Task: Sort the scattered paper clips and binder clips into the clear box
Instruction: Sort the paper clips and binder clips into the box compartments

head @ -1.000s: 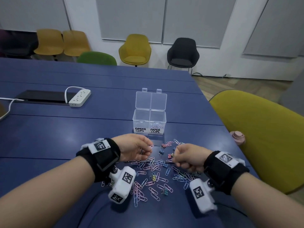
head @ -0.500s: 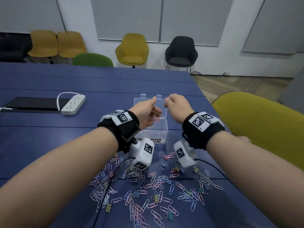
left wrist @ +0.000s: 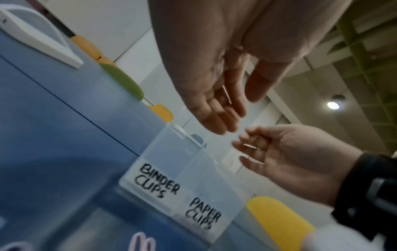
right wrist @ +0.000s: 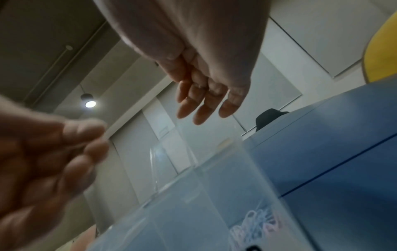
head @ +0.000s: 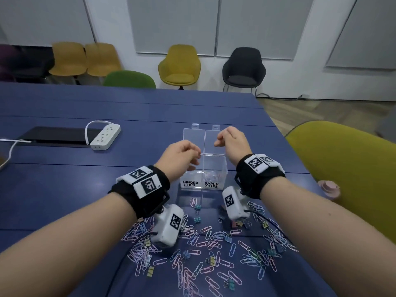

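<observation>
The clear box [head: 215, 168] stands open on the blue table [head: 64, 189], with its lid up and labels reading BINDER CLIPS and PAPER CLIPS. Pastel paper clips [head: 211, 174] lie in its right compartment, also seen in the right wrist view [right wrist: 255, 219]. My left hand [head: 196, 159] hovers over the left compartment, fingers relaxed and empty [left wrist: 225, 115]. My right hand [head: 218, 142] hangs over the right compartment with its fingers loosely extended [right wrist: 204, 105]. Pale streaks cross its fingers [left wrist: 251, 146]; I cannot tell whether they are clips. Scattered paper clips [head: 203, 239] and small binder clips [head: 197, 207] cover the table in front of the box.
A white power strip [head: 105, 136] and a flat black panel [head: 55, 135] lie at the far left. A yellow-green chair [head: 342, 168] stands close on the right, with a pink object [head: 329, 187] at the table edge. More chairs line the far wall.
Both hands rose from the clip pile to above the box. Half a second ago the left hand held pink clips; now its fingers have spread and nothing shows in it.
</observation>
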Demonstrator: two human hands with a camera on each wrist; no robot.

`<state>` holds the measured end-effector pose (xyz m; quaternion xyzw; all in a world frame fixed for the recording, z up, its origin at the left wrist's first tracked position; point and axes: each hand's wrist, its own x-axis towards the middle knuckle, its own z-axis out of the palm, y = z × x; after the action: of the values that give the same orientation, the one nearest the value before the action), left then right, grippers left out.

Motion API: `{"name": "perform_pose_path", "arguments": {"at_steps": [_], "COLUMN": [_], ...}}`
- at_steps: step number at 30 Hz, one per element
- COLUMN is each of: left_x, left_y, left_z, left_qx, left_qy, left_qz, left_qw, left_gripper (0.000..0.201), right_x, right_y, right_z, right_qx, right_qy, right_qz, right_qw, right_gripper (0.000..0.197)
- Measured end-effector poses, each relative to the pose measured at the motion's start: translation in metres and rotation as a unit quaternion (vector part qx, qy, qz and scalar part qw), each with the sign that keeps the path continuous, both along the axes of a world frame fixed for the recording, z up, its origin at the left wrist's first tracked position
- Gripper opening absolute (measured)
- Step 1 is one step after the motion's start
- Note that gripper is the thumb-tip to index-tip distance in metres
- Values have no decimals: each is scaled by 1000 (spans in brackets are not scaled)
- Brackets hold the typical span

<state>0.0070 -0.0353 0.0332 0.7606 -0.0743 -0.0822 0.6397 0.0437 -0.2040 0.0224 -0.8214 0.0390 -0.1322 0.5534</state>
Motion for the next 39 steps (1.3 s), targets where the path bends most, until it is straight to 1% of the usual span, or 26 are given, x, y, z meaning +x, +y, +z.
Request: {"name": "perform_pose_path", "arguments": {"at_steps": [2, 3, 4, 5, 6, 7, 8, 10, 11, 12, 13, 14, 15, 17, 20, 22, 24, 26, 27, 29, 32, 35, 36, 38, 39], "left_x": [-10, -15, -20, -25, -31, -37, -43, -54, -58, -61, -63, -64, -66, -68, -68, -69, -69, -67, -67, -65, -64, -66, -68, -72, -74], "left_y": [1, 1, 1, -1, -3, -6, -9, -17, -21, -24, -28, -31, -34, -38, -42, -45, -47, -49, -50, -51, -52, -51, -51, -52, -52], "left_z": [-7, -11, -14, -16, -19, -21, -23, -29, -31, -32, -33, -32, -32, -30, -31, -32, -34, -39, -41, -45, -48, -54, -56, -58, -59], "left_qx": [71, 128, 195, 262, 322, 367, 399, 458, 484, 506, 525, 542, 558, 586, 614, 622, 620, 607, 600, 593, 598, 604, 604, 605, 606], "left_qy": [-6, -14, -23, -32, -40, -46, -50, -65, -69, -68, -65, -63, -58, -56, -68, -72, -68, -58, -55, -54, -55, -63, -65, -77, -80], "left_qz": [-58, -91, -127, -162, -194, -219, -236, -249, -248, -247, -249, -252, -257, -262, -263, -263, -263, -258, -255, -254, -262, -265, -263, -260, -260], "left_qw": [996, 987, 972, 951, 926, 903, 884, 851, 836, 824, 811, 799, 787, 765, 741, 733, 736, 749, 757, 762, 756, 749, 749, 749, 748], "left_gripper": [21, 18, 13, 8, 7, 10, 13, 22, 27, 33, 39, 43, 47, 50, 49, 45, 40, 30, 21, 6, 5, 14, 12, 4, 3], "right_x": [-9, -16, -23, -31, -40, -49, -58, -76, -85, -93, -98, -102, -104, -106, -106, -106, -107, -107, -108, -110, -113, -117, -118, -121, -123], "right_y": [-14, -22, -30, -40, -50, -60, -68, -80, -82, -83, -84, -83, -82, -77, -63, -52, -44, -39, -37, -34, -32, -31, -32, -31, -31], "right_z": [2, 2, 3, 3, 2, 1, -1, -7, -11, -15, -19, -24, -27, -32, -36, -38, -40, -43, -44, -46, -47, -49, -49, -49, -49], "right_qx": [2, -7, -30, -69, -121, -188, -262, -386, -429, -462, -485, -497, -498, -491, -508, -523, -534, -539, -543, -549, -549, -545, -542, -537, -536], "right_qy": [-15, -16, -12, 2, 26, 65, 117, 231, 271, 294, 298, 288, 274, 255, 243, 238, 236, 234, 234, 237, 245, 252, 255, 262, 264], "right_qz": [-15, -18, -19, -18, -9, 10, 43, 122, 149, 163, 165, 162, 158, 152, 149, 156, 161, 163, 165, 166, 178, 177, 176, 178, 178], "right_qw": [1000, 1000, 999, 997, 992, 980, 957, 885, 848, 821, 806, 802, 807, 819, 813, 803, 796, 793, 790, 784, 779, 780, 781, 782, 782], "right_gripper": [26, 25, 23, 21, 19, 16, 12, 5, 10, 21, 31, 37, 39, 38, 32, 22, 12, 16, 17, 17, 12, 17, 17, 10, 7]}}
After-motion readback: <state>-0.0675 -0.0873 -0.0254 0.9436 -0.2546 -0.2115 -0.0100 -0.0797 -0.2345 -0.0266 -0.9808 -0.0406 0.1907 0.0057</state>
